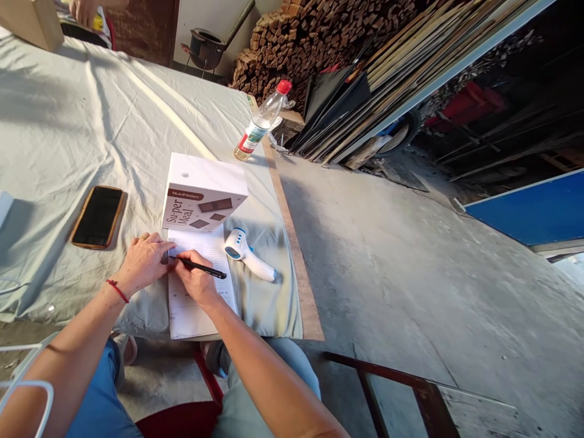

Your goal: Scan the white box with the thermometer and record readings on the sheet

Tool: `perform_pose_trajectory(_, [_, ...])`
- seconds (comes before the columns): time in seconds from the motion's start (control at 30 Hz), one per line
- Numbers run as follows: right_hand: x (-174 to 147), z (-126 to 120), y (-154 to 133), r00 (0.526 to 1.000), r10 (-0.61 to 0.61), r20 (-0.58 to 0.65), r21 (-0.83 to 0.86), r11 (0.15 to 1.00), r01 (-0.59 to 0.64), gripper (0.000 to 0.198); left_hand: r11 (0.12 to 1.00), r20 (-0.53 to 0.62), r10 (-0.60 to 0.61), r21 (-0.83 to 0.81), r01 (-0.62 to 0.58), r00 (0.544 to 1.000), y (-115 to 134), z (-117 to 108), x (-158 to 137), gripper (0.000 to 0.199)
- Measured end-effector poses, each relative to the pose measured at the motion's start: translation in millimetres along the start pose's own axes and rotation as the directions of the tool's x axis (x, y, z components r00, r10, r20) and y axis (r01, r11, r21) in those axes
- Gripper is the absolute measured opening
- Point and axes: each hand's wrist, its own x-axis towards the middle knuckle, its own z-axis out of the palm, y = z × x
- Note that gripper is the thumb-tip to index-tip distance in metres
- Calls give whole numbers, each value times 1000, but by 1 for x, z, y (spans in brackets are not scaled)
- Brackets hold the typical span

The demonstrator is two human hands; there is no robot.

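Note:
My right hand grips a black pen, its tip down on the upper left part of a printed sheet of paper. Beside it, my left hand lies with outstretched fingers on the cloth and the sheet's left edge, holding nothing that I can see. A red cord bracelet circles the left wrist. Just beyond the paper stands a white box printed "NutriMotion Super Meal", covering the sheet's far end. Right of the sheet lies a white and blue infrared thermometer. A phone in a brown case rests left of my left hand.
A pale cloth covers the table. Near its right edge stands a clear bottle with a red cap. A cardboard box and another person's hand are at the far left. Stacked firewood lies behind.

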Motion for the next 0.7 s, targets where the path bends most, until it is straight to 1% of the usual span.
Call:
perform_pose_trajectory(0.23, [0, 0, -2, 1000, -3, -23, 5, 1000, 3, 20, 1000, -12, 4, -5, -4, 1000, -1, 1, 1, 42])
perform_pose_trajectory(0.4, [0, 2, 1, 997, -21, -81, -7, 1000, 21, 21, 1000, -7, 4, 2, -4, 1000, -1, 1, 1, 43])
perform_pose_trajectory(0.53, [-1, 3, 2, 997, -36, -69, -26, 999, 35, 20, 1000, -1, 5, 1, -5, 1000, 0, 0, 1, 44])
perform_pose_trajectory(0.7, [-1, 3, 2, 997, -23, -74, -31, 999, 21, 20, 1000, -13, 10, -5, -10, 1000, -2, 3, 1, 44])
